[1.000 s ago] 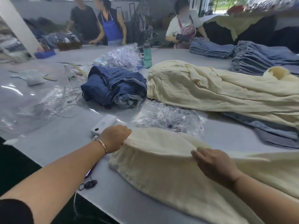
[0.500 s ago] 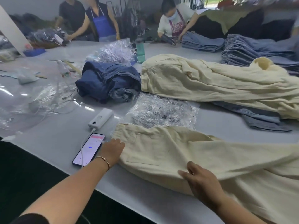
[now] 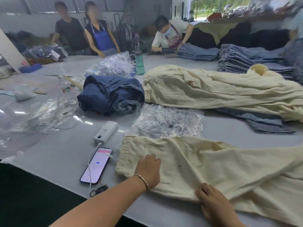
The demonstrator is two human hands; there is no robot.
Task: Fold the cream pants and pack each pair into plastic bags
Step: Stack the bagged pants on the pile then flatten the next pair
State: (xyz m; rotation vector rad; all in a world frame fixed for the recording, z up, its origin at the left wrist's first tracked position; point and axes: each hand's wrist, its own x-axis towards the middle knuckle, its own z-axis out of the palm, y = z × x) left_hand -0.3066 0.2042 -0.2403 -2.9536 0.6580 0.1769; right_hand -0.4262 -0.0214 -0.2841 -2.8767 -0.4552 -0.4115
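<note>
Cream pants point(image 3: 221, 167) lie spread flat at near edge of grey tabletop point(image 3: 62, 154); left hand point(image 3: 148, 171) rests flat on waist end, fingers straight; right hand point(image 3: 216, 205) presses near hem edge, fingers extended, possibly pinching a fold; crumpled plastic bags point(image 3: 167, 122) just behind; phone point(image 3: 96, 166) to left.

Grey table point(image 3: 65, 154) bearing cream pants point(image 3: 213, 164), plastic bags point(image 3: 167, 122), phone point(image 3: 96, 164), power bank point(image 3: 105, 131), denim point(image 3: 111, 94).
</note>
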